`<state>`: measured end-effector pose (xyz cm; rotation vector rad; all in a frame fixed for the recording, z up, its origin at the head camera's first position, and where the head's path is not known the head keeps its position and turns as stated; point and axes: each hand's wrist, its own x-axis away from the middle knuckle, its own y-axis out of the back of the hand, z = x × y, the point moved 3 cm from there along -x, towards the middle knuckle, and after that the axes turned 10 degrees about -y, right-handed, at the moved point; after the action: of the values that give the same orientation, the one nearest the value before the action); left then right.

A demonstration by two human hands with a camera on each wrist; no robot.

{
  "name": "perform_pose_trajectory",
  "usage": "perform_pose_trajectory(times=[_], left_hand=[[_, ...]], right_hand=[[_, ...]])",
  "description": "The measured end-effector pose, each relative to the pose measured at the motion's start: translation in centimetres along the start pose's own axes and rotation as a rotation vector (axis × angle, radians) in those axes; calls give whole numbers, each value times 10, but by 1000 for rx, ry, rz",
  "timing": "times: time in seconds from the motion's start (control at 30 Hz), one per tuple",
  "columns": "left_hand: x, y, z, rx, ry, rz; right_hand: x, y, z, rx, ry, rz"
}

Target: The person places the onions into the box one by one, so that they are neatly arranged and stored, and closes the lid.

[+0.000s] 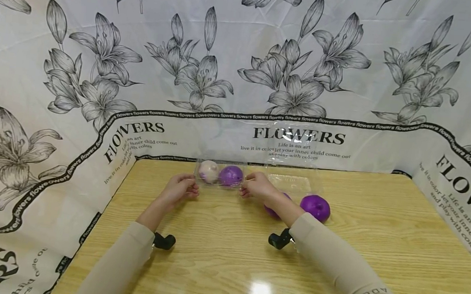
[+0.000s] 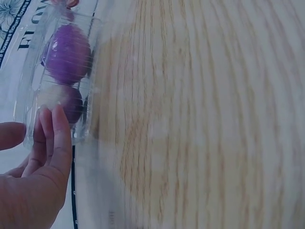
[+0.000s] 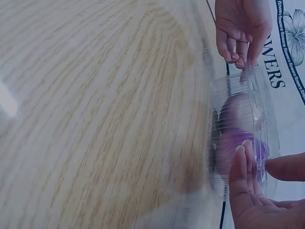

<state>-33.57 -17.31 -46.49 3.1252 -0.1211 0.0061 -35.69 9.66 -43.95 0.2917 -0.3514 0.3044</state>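
A clear plastic clamshell box (image 1: 219,182) with its lid down stands near the back of the table. Inside are a round white-and-purple vegetable (image 1: 208,171) and a round purple one (image 1: 231,176); their exact kind is unclear. At the box's left end, my left hand (image 1: 180,189) pinches the rim between thumb and fingertips. My right hand (image 1: 258,185) pinches the rim toward the other end, the rim (image 3: 260,163) lying between thumb and fingers in the right wrist view. The left wrist view shows the left fingers (image 2: 61,129) against the box's end.
Another clear clamshell box (image 1: 290,183), lid raised, stands behind my right forearm. Two purple round vegetables are in front of it: one (image 1: 315,207) shows fully, the other (image 1: 274,211) is partly hidden by the forearm. A flower-printed cloth (image 1: 203,135) hangs behind the table (image 1: 219,252).
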Motion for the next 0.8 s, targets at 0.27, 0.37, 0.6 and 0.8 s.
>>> perform_pose_trajectory(times=[0.27,0.37,0.6,0.8], left_hand=[[-1,-1,0,6,13,-30],[-1,-1,0,16,13,-36],[-1,-1,0,16,-2,-34],[0,-2,-2,-4,-1,-54]], right_hand=[[0,2,0,-37,-3,12],[0,2,0,-40,2,9],[2,1,1,-44,7,-7],[3,0,2,-64,12,-21]])
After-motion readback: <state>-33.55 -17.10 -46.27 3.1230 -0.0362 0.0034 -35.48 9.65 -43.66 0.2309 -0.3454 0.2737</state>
